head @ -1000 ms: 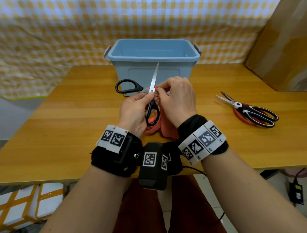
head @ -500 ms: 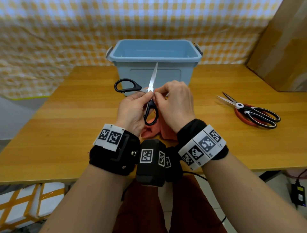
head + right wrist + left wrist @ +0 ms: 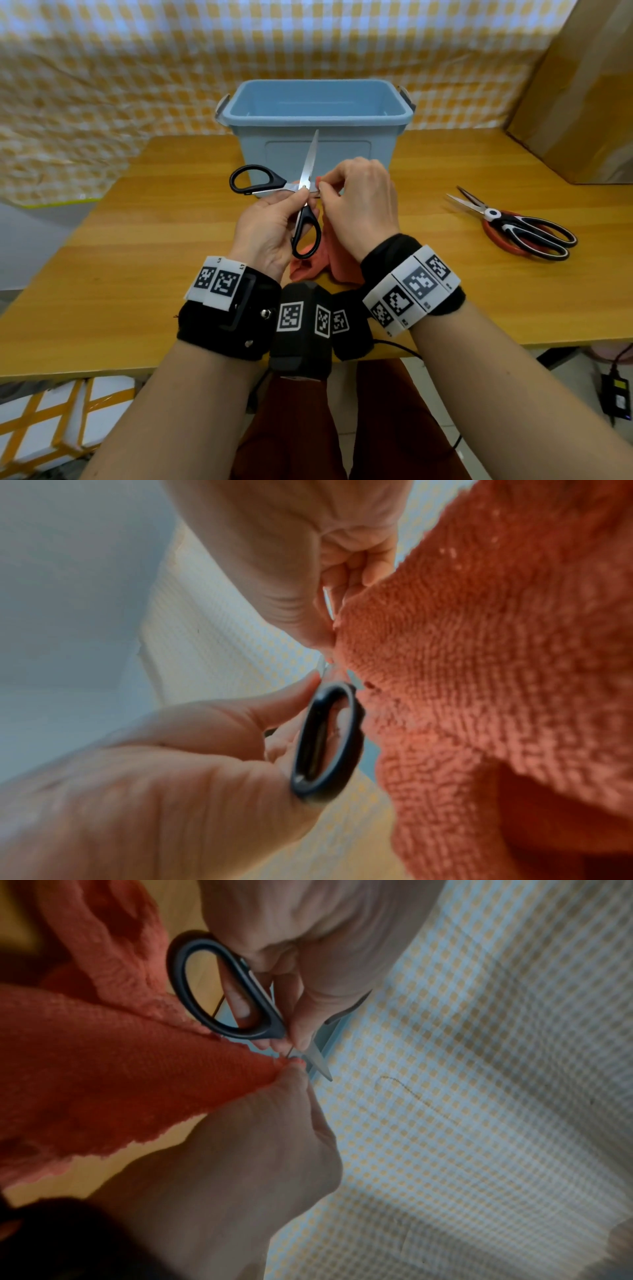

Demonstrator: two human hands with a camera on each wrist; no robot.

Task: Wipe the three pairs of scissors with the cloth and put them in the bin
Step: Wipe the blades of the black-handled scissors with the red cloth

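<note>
Hands meet above the table [image 3: 102,274]: the left hand [image 3: 270,229] grips the black scissors [image 3: 305,219], splayed wide, near the pivot, while the right hand [image 3: 359,205] pinches the orange cloth [image 3: 329,263] onto one blade. Only the wrist views show the cloth's weave. Two more scissors [image 3: 520,229] lie right. Beyond, the blue bin [image 3: 318,120] looks empty; checkered fabric [image 3: 137,68] hangs behind.

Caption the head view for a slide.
Left hand holds open black scissors while right hand wipes them with orange cloth, before blue bin.
</note>
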